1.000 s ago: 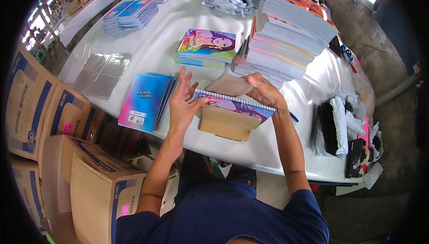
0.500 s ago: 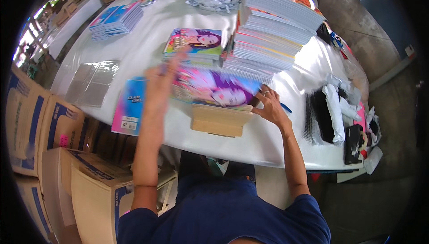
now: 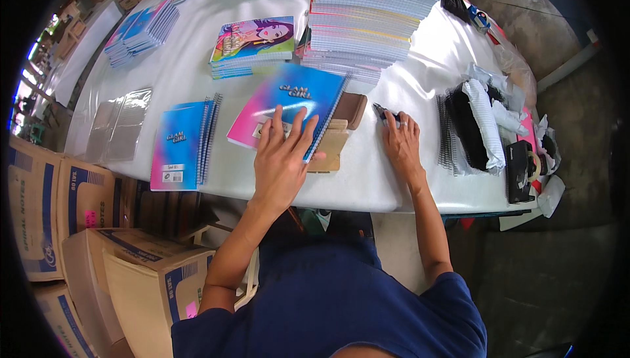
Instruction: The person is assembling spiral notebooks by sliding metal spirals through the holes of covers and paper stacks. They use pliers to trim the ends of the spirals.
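Observation:
A spiral notebook (image 3: 295, 89) with a blue and pink cover lies at a slant over a small light-brown wooden stand (image 3: 331, 151). My left hand (image 3: 285, 151) rests on its lower part, fingers spread across the cover and the thumb near the coil edge. To the right, my right hand (image 3: 400, 138) is low on the white table, its fingers closed around a dark pen (image 3: 379, 112). Further left, matching blue and pink notebooks (image 3: 177, 148) lie near the front edge, coils to the right. Behind the stand is a short stack of notebooks (image 3: 256, 40) with a colourful illustrated cover on top.
A tall notebook stack (image 3: 361, 26) stands at the back. Blue notebooks (image 3: 141, 30) and clear plastic sleeves (image 3: 121, 125) lie on the left. Crumpled wrapping with black coils (image 3: 472, 125) and a black tape dispenser (image 3: 520, 171) are on the right. Cardboard boxes (image 3: 151, 253) stand lower left.
The notebook on the stand now shows its blue and pink cover instead of the illustrated one. My left hand has come down onto it. My right hand has left it and taken the pen.

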Demonstrator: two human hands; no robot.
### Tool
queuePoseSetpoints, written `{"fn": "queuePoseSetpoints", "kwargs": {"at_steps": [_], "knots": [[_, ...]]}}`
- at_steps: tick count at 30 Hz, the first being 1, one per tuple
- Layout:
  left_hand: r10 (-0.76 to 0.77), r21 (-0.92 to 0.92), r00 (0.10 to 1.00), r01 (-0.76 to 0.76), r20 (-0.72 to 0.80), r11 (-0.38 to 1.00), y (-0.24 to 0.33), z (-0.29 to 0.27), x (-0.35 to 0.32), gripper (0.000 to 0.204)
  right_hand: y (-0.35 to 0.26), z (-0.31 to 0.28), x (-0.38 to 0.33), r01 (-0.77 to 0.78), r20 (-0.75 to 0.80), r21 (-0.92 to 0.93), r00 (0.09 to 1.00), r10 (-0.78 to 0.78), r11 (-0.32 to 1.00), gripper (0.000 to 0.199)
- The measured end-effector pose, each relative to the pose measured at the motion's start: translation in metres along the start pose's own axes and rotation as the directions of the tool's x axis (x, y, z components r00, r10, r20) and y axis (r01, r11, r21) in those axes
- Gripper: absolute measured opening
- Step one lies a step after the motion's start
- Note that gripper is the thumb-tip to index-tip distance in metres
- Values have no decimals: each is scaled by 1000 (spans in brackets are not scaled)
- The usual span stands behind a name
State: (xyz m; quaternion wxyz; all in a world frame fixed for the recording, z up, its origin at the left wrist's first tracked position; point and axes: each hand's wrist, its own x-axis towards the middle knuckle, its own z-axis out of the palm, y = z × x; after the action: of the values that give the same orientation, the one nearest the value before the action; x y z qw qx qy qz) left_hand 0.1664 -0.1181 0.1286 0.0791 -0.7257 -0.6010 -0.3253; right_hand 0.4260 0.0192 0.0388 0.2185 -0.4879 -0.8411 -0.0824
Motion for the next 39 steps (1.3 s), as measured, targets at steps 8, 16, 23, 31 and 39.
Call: {"fn": "queuePoseSetpoints", "kwargs": {"at_steps": [8,16,23,31,39], "knots": [[2,163,1000,2,-21,987,4,12,-4,67,-103,-104,-22,115,-49,563,993,-106,818,43],[-12,160,999,20,-49,987,4,11,-4,72,-121,-104,-18,218,-45,475,973,-224,852,48],[-23,131,995,36,-99,991,2,11,-3,67,-122,-109,-15,256,-79,443,966,-248,859,48],[13,131,996,-2,-84,991,-7,-2,-9,60,-116,-131,19,-438,602,782,715,-356,444,27],[-185,89,902,237,-390,967,-89,-101,-5,64,-84,-105,41,-99,142,718,990,-5,689,28]]}}
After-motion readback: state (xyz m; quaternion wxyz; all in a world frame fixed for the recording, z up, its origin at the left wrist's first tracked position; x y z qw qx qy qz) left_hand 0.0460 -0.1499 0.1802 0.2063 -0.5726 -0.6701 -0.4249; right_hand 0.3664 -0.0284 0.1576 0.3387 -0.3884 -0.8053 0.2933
